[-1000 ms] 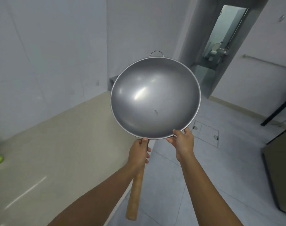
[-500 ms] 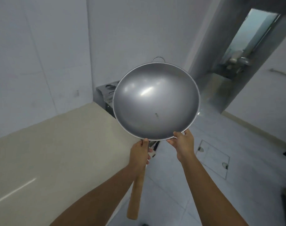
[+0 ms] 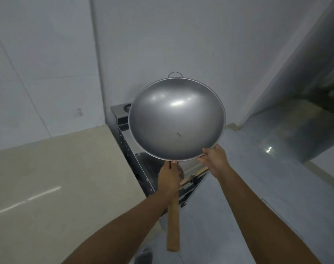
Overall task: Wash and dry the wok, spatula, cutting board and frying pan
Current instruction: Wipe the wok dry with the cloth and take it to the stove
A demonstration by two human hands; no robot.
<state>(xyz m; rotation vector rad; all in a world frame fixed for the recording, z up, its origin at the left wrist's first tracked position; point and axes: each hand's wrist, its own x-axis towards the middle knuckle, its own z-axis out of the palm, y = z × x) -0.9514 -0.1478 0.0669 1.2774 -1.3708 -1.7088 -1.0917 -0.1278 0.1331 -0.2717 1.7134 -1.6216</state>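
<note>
Now the view has swung left, and a steel stand point(image 3: 131, 149) shows under the wok point(image 3: 176, 119). Left hand point(image 3: 169, 178) grips its wooden handle; right hand point(image 3: 214, 159) pinches the rim. It looks clean and dry. No spatula, board or pan shows.

We're looking straight into the wok point(image 3: 176, 119), tilted up toward us, bowl shiny with one small dark speck. Our left hand point(image 3: 169, 178) grips the top of the wooden handle point(image 3: 173, 225); our right hand point(image 3: 214, 161) pinches the lower rim. Behind it, a steel stove unit point(image 3: 141, 168) stands beside the beige counter point(image 3: 57, 178).
</note>
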